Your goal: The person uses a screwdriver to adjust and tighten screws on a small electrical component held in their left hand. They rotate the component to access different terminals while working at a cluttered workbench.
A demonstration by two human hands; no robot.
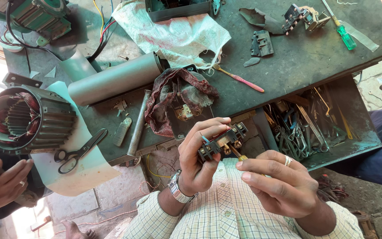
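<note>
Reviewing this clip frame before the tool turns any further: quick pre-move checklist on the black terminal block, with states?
1. Left hand grips the black rectangular terminal block with brass screws: ok, fingers wrap its left end.
2. Right hand holds the slim tool with a yellowish tip: ok, pinched between thumb and fingers.
3. Tool tip seated on a screw: cannot tell, the block hides the contact point.
4. Red and blue wire ends clear of the tool: ok, they sit at the block's far left.
5. Green-handled screwdriver as a spare: ok, lying on the dark metal bench.
6. Other people's hands clear: ok, both at the frame edges.
</note>
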